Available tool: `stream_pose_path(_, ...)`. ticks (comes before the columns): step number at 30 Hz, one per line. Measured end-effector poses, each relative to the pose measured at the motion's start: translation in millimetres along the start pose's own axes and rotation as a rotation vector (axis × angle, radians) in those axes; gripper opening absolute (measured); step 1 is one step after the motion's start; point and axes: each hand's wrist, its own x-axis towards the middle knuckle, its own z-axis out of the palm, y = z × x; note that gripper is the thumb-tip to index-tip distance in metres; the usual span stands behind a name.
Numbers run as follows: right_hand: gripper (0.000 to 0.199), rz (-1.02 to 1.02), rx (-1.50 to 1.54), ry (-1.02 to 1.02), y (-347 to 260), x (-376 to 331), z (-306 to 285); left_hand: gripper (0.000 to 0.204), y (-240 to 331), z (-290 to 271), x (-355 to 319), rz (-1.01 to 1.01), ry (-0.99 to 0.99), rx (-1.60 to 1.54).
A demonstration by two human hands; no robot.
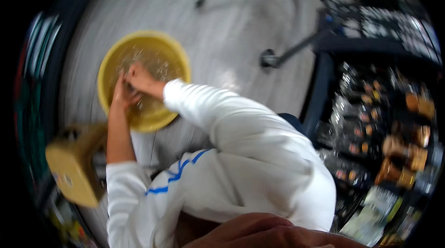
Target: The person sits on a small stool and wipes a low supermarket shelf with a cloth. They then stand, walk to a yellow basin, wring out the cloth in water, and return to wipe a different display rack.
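One round yellow tub (103, 79) sits on the grey floor (232, 39) in the head view, in front of the person and a bit to the left. It is down low, maybe so both arms can reach in and drips stay inside. The left hand (123, 94) goes in from the near side and the right hand (139, 75) comes across from the right, so they meet close together. The right fingers look curled, but it is too blurry to tell if either hand grips anything. The white sleeves (197, 102) stop short of the hands, which may help keep them dry. Inside the tub is what looks like water (160, 62) with shiny spots, perhaps bubbles. Far to the right, a dark rack (322, 74) holds many small packs (364, 113) in shiny wrap.
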Motion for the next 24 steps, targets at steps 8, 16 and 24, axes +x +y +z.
stream_pose_path(8,0.012,-0.545,-0.290,0.023,-62.6,-70.5,56.7,0.030,9.5,-25.1,0.1,0.187,-0.538,-0.327)
stream_pose_path(16,0.021,-0.444,-0.475,0.269,-62.1,-38.0,44.6,0.024,-16.4,-13.0,50.7,0.678,-1.047,-0.388)
stream_pose_path(24,0.020,-0.110,-0.654,0.440,-6.4,35.4,-37.4,0.028,-5.1,44.8,9.6,0.166,-0.049,-0.213)
